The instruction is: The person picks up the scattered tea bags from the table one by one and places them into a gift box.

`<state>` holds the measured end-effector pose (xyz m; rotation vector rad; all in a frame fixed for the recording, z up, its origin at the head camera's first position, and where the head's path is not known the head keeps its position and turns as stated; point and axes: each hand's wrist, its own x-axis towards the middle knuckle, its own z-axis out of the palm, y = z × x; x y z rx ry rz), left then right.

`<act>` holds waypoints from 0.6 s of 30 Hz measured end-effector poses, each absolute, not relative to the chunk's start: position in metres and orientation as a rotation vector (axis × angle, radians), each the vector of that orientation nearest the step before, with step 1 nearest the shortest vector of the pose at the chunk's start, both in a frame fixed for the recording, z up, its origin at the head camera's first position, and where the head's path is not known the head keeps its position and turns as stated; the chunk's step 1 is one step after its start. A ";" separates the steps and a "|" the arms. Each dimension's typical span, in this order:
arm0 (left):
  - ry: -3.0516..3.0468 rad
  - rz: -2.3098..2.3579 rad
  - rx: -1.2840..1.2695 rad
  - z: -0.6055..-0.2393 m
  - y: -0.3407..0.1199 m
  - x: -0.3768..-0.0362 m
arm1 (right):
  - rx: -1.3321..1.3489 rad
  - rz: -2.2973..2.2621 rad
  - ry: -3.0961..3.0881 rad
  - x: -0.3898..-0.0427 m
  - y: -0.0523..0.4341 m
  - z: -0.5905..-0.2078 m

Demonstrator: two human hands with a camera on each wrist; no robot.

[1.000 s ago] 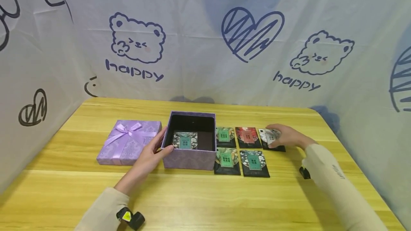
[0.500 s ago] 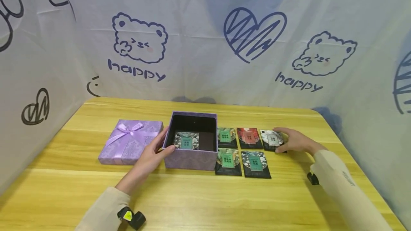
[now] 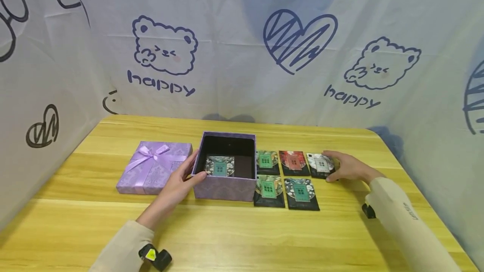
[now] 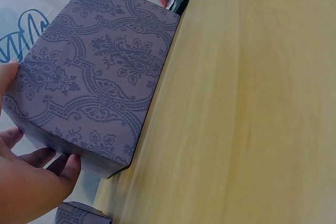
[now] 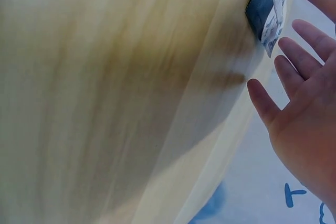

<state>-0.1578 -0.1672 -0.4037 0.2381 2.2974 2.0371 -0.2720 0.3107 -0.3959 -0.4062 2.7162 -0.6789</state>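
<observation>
In the head view my left hand (image 3: 174, 189) holds the near left corner of a lidless purple gift box (image 3: 224, 189), thumb at the front rim, fingers along the left wall. The left wrist view shows this hand's fingers (image 4: 39, 157) against the box's patterned side. A flat tea sachet (image 3: 219, 166) with a teal label lies inside on the left. My right hand (image 3: 351, 168) is at the right edge of a white-and-black tea sachet (image 3: 319, 165), thumb by its near corner. Its fingers (image 5: 302, 59) are spread and extended in the right wrist view.
Beside the box lie green-label tea sachets (image 3: 267, 163), a red one (image 3: 293, 163) and a teal-label one (image 3: 301, 194), in two rows. The purple lid (image 3: 154, 167) with its ribbon bow sits left on the wooden table (image 3: 242, 238). A printed cloth (image 3: 227, 74) hangs behind.
My right hand has shifted right, from over the white-and-black tea sachet to its right edge, uncovering more of it. My left hand stays on the box.
</observation>
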 end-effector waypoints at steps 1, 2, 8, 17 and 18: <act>2.298 2.038 0.239 -0.404 -0.167 -0.158 | -0.411 -0.672 2.718 -0.273 0.311 -0.396; 2.298 2.037 0.241 -0.404 -0.167 -0.158 | -0.415 -0.666 2.718 -0.273 0.311 -0.396; 2.295 2.034 0.246 -0.402 -0.167 -0.157 | -0.405 -0.653 2.702 -0.275 0.311 -0.396; 2.298 2.028 0.237 -0.404 -0.168 -0.158 | -0.360 -0.613 2.719 -0.277 0.311 -0.400; 2.297 2.028 0.236 -0.404 -0.168 -0.158 | -0.363 -0.611 2.725 -0.276 0.311 -0.401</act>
